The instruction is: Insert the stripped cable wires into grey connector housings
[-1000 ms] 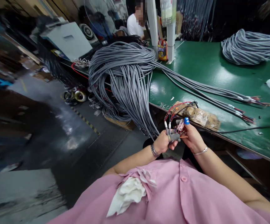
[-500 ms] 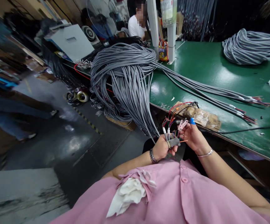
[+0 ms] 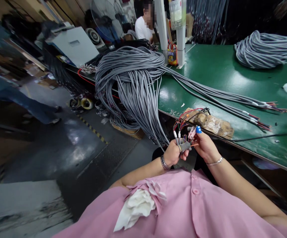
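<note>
My left hand (image 3: 171, 154) is closed around the ends of grey cables (image 3: 176, 139), whose white-banded tips fan out into thin red, green and other coloured wires (image 3: 177, 125). A grey cover (image 3: 184, 146) wraps its thumb, and bare copper-coloured strands stick out past it. Close by on the right, my right hand (image 3: 206, 147) pinches a small pink clip-like piece (image 3: 192, 133) beside the wires. Its thumb wears a blue finger cot (image 3: 198, 129). The fingertips behind the pink piece are partly hidden.
A large heap of grey cable (image 3: 135, 86) hangs over the edge of the green table (image 3: 208, 76). A taped wooden block (image 3: 214, 125) lies at the front edge. Another cable coil (image 3: 264, 49) rests at the back right. A person in white (image 3: 143, 29) sits beyond.
My right hand has moved slightly left, bringing the blue-tipped thumb against the pink piece. My left hand keeps its grip on the cables. At far left, a walking person's legs have shifted.
</note>
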Motion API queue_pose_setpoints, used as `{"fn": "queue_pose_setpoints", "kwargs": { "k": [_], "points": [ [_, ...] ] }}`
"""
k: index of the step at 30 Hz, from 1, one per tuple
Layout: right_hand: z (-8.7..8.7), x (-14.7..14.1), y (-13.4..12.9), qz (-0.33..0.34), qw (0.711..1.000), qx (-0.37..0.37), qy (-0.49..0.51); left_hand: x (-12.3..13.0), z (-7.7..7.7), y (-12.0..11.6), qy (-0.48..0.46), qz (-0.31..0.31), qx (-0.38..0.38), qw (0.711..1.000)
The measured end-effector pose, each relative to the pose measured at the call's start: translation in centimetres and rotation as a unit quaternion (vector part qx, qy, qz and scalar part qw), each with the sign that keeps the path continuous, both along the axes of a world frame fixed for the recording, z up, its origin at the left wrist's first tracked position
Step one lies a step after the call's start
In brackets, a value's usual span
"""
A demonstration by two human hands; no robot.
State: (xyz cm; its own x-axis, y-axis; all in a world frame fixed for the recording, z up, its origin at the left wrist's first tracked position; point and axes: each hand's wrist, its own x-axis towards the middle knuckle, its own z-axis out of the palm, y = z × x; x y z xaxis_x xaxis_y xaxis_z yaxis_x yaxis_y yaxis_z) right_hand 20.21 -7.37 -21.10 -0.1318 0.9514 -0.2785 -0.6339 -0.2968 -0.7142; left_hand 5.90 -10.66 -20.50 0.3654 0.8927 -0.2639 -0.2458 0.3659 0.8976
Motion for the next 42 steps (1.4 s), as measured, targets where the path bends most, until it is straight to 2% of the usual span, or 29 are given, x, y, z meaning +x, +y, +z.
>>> {"fn": "queue_pose_setpoints", "kwargs": {
  "k": [8,13,17,20,23,31,39,42],
  "points": [
    [-0.5,0.2,-0.2,0.016,0.998,-0.037,0.056,-0.3,0.0,-0.3,-0.006,0.002,-0.001,1.0],
    [-0.1,0.8,-0.4,0.068,0.995,-0.036,0.059,-0.6,0.6,-1.5,-0.007,0.013,0.006,1.0],
    [0.0,0.7,-0.5,0.041,0.999,-0.009,0.027,-0.3,0.9,-1.8,-0.012,0.059,0.021,0.998],
    [-0.3,0.7,-0.5,0.046,0.998,-0.009,0.04,0.2,1.0,-1.5,-0.011,0.082,0.02,0.996],
    [-0.6,0.7,-0.3,0.045,0.997,-0.026,0.057,0.5,0.8,-1.2,-0.013,0.093,0.011,0.996],
    [-0.6,0.0,0.0,-0.022,0.998,-0.021,0.058,0.6,0.5,-1.0,0.017,0.097,0.014,0.995],
    [-0.3,1.0,-0.6,0.091,0.991,-0.039,0.092,0.0,0.4,-1.9,0.004,0.095,0.018,0.995],
    [0.0,1.1,-0.5,0.104,0.992,-0.033,0.067,-0.1,0.5,-2.2,0.003,0.118,0.023,0.993]
  ]
}}
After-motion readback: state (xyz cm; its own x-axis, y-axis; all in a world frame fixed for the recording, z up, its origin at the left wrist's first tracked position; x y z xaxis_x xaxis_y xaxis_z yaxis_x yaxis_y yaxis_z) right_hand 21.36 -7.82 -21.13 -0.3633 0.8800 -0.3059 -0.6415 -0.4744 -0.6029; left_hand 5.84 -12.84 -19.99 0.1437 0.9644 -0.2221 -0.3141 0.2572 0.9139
